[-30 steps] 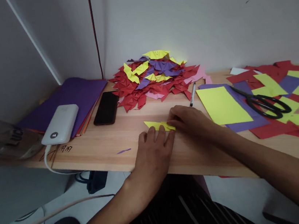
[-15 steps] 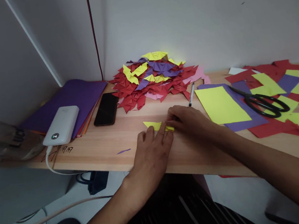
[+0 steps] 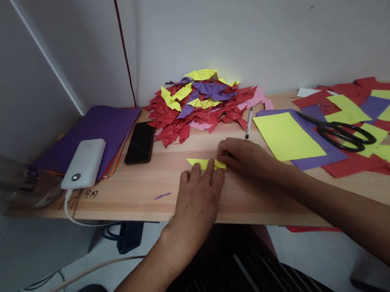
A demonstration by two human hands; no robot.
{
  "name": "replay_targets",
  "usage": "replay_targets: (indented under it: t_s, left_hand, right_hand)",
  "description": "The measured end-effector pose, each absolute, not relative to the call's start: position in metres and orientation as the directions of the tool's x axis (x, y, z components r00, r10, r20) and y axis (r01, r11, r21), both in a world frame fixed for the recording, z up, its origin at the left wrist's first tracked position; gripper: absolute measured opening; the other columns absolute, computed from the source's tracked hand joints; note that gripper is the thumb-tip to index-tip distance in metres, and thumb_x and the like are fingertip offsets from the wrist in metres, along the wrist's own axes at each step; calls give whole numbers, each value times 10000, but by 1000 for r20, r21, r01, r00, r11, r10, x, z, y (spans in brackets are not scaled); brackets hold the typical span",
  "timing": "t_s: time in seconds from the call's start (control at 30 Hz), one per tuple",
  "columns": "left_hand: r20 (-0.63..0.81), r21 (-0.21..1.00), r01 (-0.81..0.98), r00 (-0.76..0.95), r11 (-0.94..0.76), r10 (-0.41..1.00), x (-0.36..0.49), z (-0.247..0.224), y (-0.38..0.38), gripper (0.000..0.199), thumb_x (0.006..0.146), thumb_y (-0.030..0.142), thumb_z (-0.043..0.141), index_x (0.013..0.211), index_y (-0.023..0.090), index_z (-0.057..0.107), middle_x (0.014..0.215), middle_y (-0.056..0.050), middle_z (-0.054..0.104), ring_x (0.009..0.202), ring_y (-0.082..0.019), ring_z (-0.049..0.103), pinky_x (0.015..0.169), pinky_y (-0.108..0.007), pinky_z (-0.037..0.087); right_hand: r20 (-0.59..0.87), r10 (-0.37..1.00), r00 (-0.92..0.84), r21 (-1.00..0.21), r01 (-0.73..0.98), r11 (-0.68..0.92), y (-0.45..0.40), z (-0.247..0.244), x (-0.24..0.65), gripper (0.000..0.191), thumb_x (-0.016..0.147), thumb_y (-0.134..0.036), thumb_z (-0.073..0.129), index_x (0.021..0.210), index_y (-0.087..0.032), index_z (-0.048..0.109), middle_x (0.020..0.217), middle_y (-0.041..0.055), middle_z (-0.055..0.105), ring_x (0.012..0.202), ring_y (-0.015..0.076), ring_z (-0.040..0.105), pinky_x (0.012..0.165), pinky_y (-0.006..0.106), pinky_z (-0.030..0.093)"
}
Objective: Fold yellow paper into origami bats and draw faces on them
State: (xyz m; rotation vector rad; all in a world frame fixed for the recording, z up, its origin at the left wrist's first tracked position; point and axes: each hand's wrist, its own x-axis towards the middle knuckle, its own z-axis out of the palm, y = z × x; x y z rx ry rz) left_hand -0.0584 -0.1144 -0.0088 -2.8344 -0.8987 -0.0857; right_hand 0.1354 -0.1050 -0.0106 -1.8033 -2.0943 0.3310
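A small folded strip of yellow paper (image 3: pixel 202 163) lies on the wooden table, its pointed end toward the left. My left hand (image 3: pixel 198 194) rests over its near edge, fingers spread and fingertips pressing it against the tabletop. At the strip's right end, the curled fingers of my right hand (image 3: pixel 237 154) are closed on the paper. Those fingertips partly cover that end, so the fold there is hidden. Beyond my hands sits a heap of folded red, purple, yellow and pink paper shapes (image 3: pixel 206 99), a few yellow ones with drawn faces.
A pen (image 3: pixel 249 123), yellow sheets (image 3: pixel 290 136) and black-handled scissors (image 3: pixel 346 135) are on the right, among paper scraps (image 3: pixel 349 167). To the left are a phone (image 3: pixel 139 142), a white power bank (image 3: pixel 84 164) with a cable, purple sheets (image 3: pixel 112 118) and a clear bottle (image 3: pixel 12 177).
The whole view has shifted very slightly. Both hands keep nearly the same place on the yellow paper, with the right fingers at its right end.
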Motion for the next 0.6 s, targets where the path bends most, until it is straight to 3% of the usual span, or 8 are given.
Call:
replay_targets:
  t_s: [0.2,0.43,0.6]
  left_hand:
    - [141,-140,597,802,-790,580,-59,-10,-116,508,908,84,382,1415,98,369,1450,-129,429,1141,-294,446,846,-412,408]
    - [89,-114,596,803,-795,590,-55,-4,-117,538,913,131,425,1439,221,359,1470,-99,413,1118,-302,455,830,-431,409]
    - [92,-121,605,796,-787,598,-55,-4,-117,531,917,124,409,1438,217,361,1475,-90,409,1120,-291,452,822,-420,418]
  right_hand:
    - [128,983,-132,-394,903,173,-109,-8,133,124,895,-185,449,850,-171,565,845,54,610,780,171,549,707,272,372]
    - [114,982,-150,-410,894,184,-109,-8,135,142,878,-146,432,884,-168,572,891,69,620,832,179,567,757,282,391]
    - [96,985,-145,-421,890,172,-108,-7,135,160,873,-132,430,895,-170,583,902,65,619,834,171,572,755,273,394]
